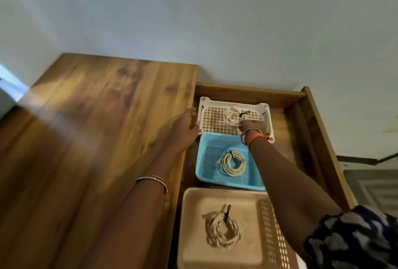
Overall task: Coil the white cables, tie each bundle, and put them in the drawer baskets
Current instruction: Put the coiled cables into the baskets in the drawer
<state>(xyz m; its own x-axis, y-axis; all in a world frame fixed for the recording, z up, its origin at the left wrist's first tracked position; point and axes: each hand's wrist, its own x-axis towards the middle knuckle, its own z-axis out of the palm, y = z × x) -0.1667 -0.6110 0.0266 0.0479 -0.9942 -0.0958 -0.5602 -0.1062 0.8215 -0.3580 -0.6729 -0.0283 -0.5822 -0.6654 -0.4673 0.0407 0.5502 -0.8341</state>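
White cable filled all three baskets in the open drawer [318, 130], one tied coil to each. Nearest the person sat a beige basket [193, 236] with its coil [223, 233]; just short of the right wrist lay a blue basket [202, 161] holding another coil [232, 165]; and under the right hand [253, 126] was the white basket [206, 105], farthest back, with the third coil [232, 116] on its grid floor. Each bundle showed a dark tie.

The right hand reached into the white basket, fingertips at the near edge of that coil. I could not say whether the fingers were pinching it or had already let go; the back of the hand covered them. The left hand [185, 127] lay with its fingers straight, gripping nothing, at the edge of the worktop [97, 118] and just beside the white basket's left rim, perhaps touching it.

By my reckoning the job was very nearly finished: coiling and tying looked done for all three, and only the release of the last bundle, and perhaps closing the drawer, was left. No loose cable showed on the worktop to the left of the hands.

Some things stayed unclear. The beige basket ran out of the bottom of the view, the drawer's front was cut off, and the right arm crossed the blue basket's right side. Blur softened the worktop, and the ties were too small to judge how firmly they held.
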